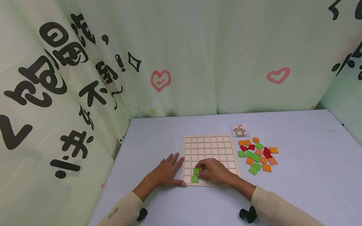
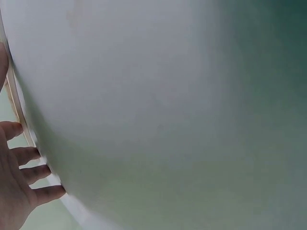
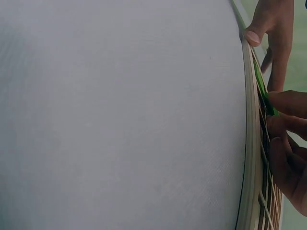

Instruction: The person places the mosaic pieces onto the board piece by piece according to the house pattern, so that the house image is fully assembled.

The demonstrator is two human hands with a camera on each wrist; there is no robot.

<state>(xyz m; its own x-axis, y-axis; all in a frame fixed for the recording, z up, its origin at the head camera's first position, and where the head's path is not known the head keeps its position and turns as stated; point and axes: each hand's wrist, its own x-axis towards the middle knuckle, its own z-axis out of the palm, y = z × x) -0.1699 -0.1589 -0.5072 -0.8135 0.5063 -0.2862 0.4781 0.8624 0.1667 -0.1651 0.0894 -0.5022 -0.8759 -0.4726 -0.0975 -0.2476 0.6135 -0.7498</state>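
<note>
A wooden grid board point(image 1: 207, 146) lies on the table. My left hand point(image 1: 168, 172) rests with spread fingers at its left edge, the thumb by the lower left corner. The left wrist view shows those fingers point(image 2: 50, 192) from the side. Over the lower part of the board my right hand point(image 1: 213, 171) pinches a green square tile point(image 1: 196, 171). Just below that, another green square tile point(image 1: 194, 179) sits in a bottom-row cell. From the right wrist, the green tiles point(image 3: 259, 81) appear edge-on, and the fingertips partly cover one.
Loose orange, green and red tiles point(image 1: 263, 159) are spread to the right of the board. A small picture card point(image 1: 240, 130) with a coloured grid pattern lies beyond them. The white table point(image 1: 305, 141) ends at a printed curtain point(image 1: 192, 56).
</note>
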